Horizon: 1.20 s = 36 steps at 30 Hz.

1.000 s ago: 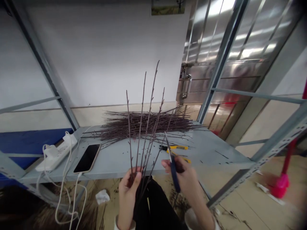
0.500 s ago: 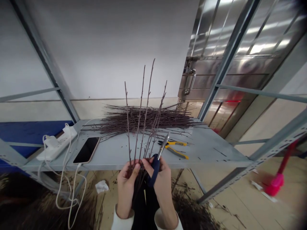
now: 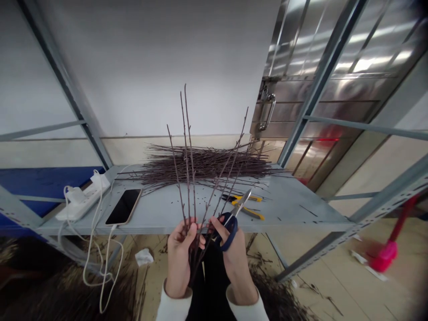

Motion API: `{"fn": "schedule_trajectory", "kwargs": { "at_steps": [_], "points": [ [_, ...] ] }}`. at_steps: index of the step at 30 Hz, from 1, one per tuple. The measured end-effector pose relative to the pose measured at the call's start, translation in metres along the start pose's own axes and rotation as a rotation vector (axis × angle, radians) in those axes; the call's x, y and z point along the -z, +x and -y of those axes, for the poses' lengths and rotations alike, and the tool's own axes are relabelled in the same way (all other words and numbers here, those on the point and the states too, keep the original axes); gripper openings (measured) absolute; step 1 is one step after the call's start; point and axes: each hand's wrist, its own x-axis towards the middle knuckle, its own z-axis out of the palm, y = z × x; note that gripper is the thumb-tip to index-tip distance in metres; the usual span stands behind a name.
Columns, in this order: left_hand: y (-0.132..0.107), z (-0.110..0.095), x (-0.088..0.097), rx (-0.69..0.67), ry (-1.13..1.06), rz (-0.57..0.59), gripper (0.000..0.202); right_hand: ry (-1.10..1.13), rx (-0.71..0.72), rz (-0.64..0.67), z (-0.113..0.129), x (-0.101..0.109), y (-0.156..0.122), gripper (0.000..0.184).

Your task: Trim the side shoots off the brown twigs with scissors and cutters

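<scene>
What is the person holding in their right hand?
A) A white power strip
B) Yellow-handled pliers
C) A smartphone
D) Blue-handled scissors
D. The right hand grips the blue-handled scissors, while the yellow-handled pliers lie on the metal shelf.

The person's left hand (image 3: 179,259) and right hand (image 3: 235,263) were bare and slender, each ending at the soft, rounded cuff of long white sleeves (image 3: 173,308). Between the sleeves, a stretch of plain black trousers (image 3: 210,294) showed.
</scene>
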Motion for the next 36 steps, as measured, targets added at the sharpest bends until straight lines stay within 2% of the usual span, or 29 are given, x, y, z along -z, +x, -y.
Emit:
{"fn": "schedule_trajectory", "kwargs": {
  "at_steps": [3,6,12,17,20,23,27,30,36],
  "points": [
    [0.003,0.001,-0.001,0.057,-0.029,0.033,0.031,-0.117,0.071,0.033,-0.004,0.002,0.005,0.039],
    [0.007,0.002,0.001,0.092,-0.009,0.03,0.035,-0.233,0.209,0.105,-0.004,0.011,0.012,0.041],
    [0.011,-0.004,0.001,0.104,0.041,0.051,0.036,-0.516,0.352,0.189,0.002,0.046,0.026,0.031],
    [0.015,-0.009,-0.005,0.097,0.041,0.049,0.037,-0.787,0.44,0.332,0.007,0.068,0.019,0.024],
    [0.018,-0.011,-0.007,0.109,0.041,0.048,0.039,-0.94,0.573,0.37,0.014,0.07,0.01,0.031],
    [0.018,-0.013,-0.007,0.118,0.043,0.063,0.04,-1.123,0.747,0.334,0.027,0.068,0.008,0.039],
    [0.017,-0.016,-0.007,0.125,0.044,0.098,0.038,-1.366,0.973,0.311,0.047,0.069,0.02,0.026],
    [0.015,-0.017,-0.009,0.139,0.039,0.093,0.039,-1.494,1.135,0.325,0.06,0.073,0.031,0.023],
    [0.012,-0.019,-0.013,0.171,0.026,0.109,0.042,-1.619,1.312,0.374,0.079,0.079,0.04,0.015]
  ]
}}
